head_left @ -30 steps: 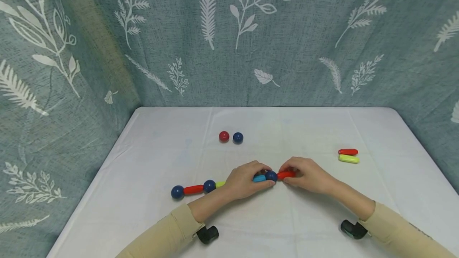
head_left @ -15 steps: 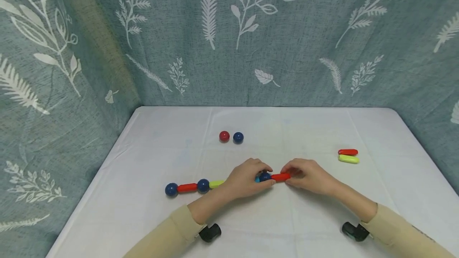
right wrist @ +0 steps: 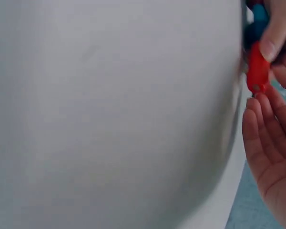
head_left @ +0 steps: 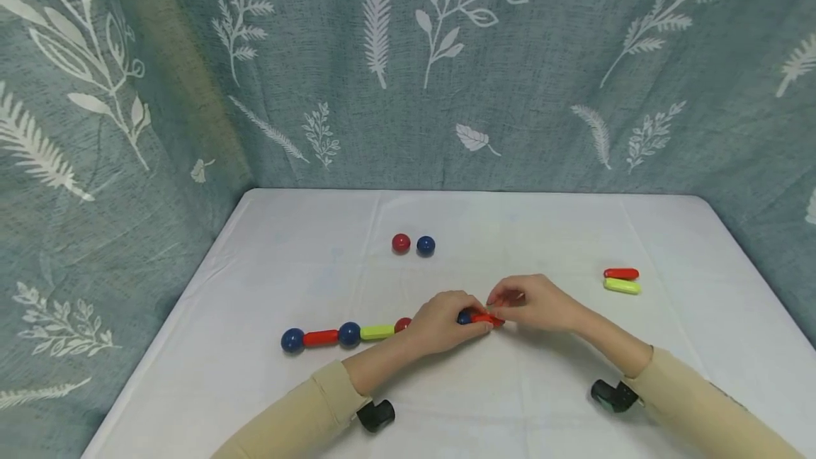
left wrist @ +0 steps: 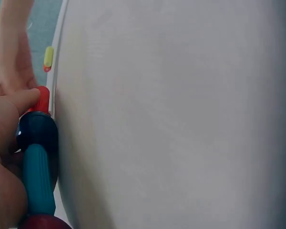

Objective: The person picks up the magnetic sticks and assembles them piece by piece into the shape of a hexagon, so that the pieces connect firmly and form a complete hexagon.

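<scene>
A chain of magnetic balls and rods lies across the table: a blue ball [head_left: 292,341], a red rod [head_left: 321,338], a second blue ball [head_left: 349,334], a yellow-green rod [head_left: 377,332] and a dark red ball [head_left: 403,324]. It runs on under my left hand [head_left: 448,322] as a light blue rod [left wrist: 38,179], another blue ball [left wrist: 38,130] and an end red rod [right wrist: 258,70]. My left thumb and fingers pinch that end rod. My right hand [head_left: 538,303] is at its free end, fingers [right wrist: 264,124] fairly straight, the tips touching or almost touching it.
A loose red ball [head_left: 401,244] and a loose blue ball [head_left: 426,246] sit farther back. At the right lie a red rod [head_left: 621,273] and a yellow-green rod [head_left: 622,286] side by side. A patterned curtain [head_left: 408,91] hangs behind the white table [head_left: 542,232].
The chain has slid left beneath my left hand, showing the dark red ball. My left fingers now reach the end red rod. My right hand, which held that rod, has shifted left and loosened.
</scene>
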The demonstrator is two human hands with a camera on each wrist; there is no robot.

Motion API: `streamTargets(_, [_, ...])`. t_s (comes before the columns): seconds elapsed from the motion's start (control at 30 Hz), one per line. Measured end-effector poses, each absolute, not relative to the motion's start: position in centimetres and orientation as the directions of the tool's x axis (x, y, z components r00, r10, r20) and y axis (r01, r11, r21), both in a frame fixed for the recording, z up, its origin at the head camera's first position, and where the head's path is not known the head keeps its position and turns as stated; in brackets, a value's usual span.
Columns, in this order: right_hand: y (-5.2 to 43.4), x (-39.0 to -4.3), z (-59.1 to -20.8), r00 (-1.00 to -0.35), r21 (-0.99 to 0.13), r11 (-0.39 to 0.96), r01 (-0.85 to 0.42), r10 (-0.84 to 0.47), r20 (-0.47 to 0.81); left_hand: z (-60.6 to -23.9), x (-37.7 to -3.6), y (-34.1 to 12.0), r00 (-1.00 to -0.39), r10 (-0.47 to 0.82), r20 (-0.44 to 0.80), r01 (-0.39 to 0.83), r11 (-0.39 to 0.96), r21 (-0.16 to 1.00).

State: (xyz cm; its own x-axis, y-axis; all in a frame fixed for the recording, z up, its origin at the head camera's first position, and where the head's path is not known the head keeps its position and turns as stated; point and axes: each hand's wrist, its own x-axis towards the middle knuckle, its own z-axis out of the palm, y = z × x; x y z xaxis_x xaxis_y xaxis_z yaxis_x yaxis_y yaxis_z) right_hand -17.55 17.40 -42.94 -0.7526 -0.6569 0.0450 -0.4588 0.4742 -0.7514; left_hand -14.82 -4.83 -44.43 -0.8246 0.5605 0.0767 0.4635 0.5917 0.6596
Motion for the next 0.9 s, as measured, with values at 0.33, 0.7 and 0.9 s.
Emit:
streamTargets(0.33, [11.3, -23.4, -41.8, -0.809, -0.742, 0.488, -0.46, -0.575, 0.124, -44.8, -15.1, -5.3, -0.82, 0.564, 0.099, 0.455, 0.536, 0.711])
streamTargets(0.7, [7.3, -26.1, -42.6, -0.756, -0.643, 0.531, -0.552, -0.644, 0.117, -44.7, -14.7, -5.2, -0.785, 0.613, 0.093, 0.511, 0.554, 0.657])
streamTargets(0.9, [7.2, -25.6, -42.5, -0.742, -0.606, 0.557, -0.568, -0.665, 0.085, -44.2, -14.2, -5.5, -0.758, 0.645, 0.093, 0.589, 0.616, 0.522])
